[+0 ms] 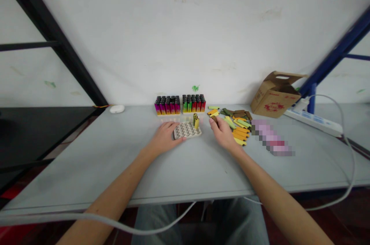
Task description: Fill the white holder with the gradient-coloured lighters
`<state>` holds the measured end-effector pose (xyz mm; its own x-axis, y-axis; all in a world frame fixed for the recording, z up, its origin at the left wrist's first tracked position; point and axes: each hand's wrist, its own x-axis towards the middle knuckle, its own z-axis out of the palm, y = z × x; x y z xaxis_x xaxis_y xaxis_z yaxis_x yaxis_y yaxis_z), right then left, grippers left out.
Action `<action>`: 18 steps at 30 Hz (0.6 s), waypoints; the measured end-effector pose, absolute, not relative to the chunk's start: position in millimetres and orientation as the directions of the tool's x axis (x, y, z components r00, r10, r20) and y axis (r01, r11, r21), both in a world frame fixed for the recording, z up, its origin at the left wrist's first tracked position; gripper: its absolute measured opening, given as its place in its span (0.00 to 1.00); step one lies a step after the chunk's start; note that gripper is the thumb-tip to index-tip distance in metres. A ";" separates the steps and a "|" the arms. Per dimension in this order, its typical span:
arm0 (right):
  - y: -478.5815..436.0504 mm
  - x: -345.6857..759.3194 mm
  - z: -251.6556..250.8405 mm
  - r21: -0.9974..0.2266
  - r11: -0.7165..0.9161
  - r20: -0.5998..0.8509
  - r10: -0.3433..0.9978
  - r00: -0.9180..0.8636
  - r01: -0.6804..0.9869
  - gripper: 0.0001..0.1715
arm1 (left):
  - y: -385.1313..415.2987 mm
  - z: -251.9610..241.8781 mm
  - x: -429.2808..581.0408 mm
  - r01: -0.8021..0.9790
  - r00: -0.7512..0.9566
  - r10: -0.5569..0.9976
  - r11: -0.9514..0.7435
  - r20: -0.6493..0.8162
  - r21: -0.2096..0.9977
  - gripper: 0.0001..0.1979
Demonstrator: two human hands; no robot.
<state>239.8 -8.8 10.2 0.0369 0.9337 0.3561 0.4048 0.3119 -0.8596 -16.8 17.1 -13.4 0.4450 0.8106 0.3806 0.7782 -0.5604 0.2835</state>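
My left hand [166, 139] grips the left end of a pale tray [186, 130] with rows of holes, thumb along the near side and fingers at the far side. A few yellow and olive lighters [196, 121] stand upright at the tray's right end. Just right of the tray, my right hand [223, 131] is closed on a brown lighter [214, 119], mostly hidden by the fingers. Beside and beyond that hand lies a loose pile of orange, yellow, green and brown lighters [241, 134].
Two blocks of upright lighters, one purple [167, 106] and one green-to-red [194, 103], stand near the wall. An open cardboard box [274, 96], a white power strip [315, 122] and a blurred pink item [271, 139] are on the right. A white case [117, 109] sits far left.
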 end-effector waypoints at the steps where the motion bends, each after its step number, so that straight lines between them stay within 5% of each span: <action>1: -10.9 239.3 11.2 -0.819 0.324 0.393 0.918 0.051 0.474 0.20 | 17.4 -13.7 -16.9 0.776 0.446 0.808 -0.563 0.385 0.284 0.32; 9: -16.7 238.0 14.7 -0.676 0.343 0.488 0.871 0.048 0.652 0.19 | 17.9 -14.6 -17.1 0.782 0.447 0.813 -0.557 0.372 0.279 0.34; 18: -16.4 236.4 14.2 -0.774 0.437 0.482 0.876 -0.021 0.458 0.12 | 17.1 -13.1 -16.1 0.784 0.451 0.813 -0.558 0.368 0.272 0.33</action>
